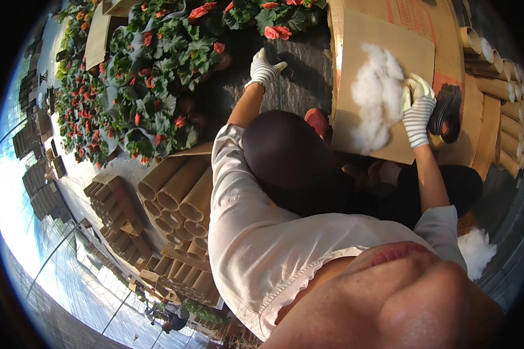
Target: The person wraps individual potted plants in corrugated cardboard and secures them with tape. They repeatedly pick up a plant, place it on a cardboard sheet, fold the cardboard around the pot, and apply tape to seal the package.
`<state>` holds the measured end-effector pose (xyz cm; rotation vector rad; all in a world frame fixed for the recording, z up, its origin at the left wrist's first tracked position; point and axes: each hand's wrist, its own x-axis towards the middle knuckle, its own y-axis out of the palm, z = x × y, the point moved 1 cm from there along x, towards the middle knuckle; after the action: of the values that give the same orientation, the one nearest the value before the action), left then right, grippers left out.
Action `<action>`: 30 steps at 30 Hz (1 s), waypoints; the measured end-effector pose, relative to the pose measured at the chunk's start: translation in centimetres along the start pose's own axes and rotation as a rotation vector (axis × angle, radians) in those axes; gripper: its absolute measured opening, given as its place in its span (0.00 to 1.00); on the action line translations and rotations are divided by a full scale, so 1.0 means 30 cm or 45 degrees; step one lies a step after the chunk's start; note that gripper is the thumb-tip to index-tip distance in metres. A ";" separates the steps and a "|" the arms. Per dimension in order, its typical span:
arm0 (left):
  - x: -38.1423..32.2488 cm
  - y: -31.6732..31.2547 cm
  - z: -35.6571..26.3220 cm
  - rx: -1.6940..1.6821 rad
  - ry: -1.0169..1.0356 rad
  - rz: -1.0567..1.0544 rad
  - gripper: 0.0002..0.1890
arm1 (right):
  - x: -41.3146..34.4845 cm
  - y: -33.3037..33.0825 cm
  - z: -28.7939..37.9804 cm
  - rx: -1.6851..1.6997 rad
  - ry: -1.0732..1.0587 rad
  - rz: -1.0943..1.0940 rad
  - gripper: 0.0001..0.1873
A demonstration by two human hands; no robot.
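Note:
My left hand [265,70], in a striped glove with a pale coating, reaches over dark ground-cover fabric [301,87] near the potted flowering plants [170,61]. Its fingers are spread and nothing is in them. My right hand [418,109], gloved alike, lies over a sheet of corrugated cardboard [388,32], at the right edge of a heap of white fluffy fibre filling [377,96]. Its thumb and loosely curled fingers stand apart, with no fibre visible between them. Just right of it sits a shiny black object [445,113] whose kind is unclear.
The sheet lies on a large cardboard box [449,43] bearing red print. Cardboard tubes [511,118] are stacked on the right, and more tubes [174,196] on the left. White filling [477,253] also lies at lower right. A person [174,316] is far off.

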<state>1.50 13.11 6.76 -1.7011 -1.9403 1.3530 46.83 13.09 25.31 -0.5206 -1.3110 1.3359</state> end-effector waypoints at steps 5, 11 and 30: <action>0.249 0.009 -0.046 0.152 0.095 -0.108 0.55 | 0.008 -0.010 0.020 -0.016 -0.047 -0.027 0.10; 0.478 0.259 -0.046 -2.169 -0.388 0.152 0.26 | -0.009 0.006 0.011 0.070 0.148 0.072 0.11; -0.343 -0.695 -0.365 -0.014 1.097 -0.160 0.30 | 0.053 -0.031 0.017 0.397 0.160 -0.021 0.15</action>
<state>-1.71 11.43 32.22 -1.7137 -1.4899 0.4184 46.32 14.07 26.89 -0.3703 -0.9795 1.4377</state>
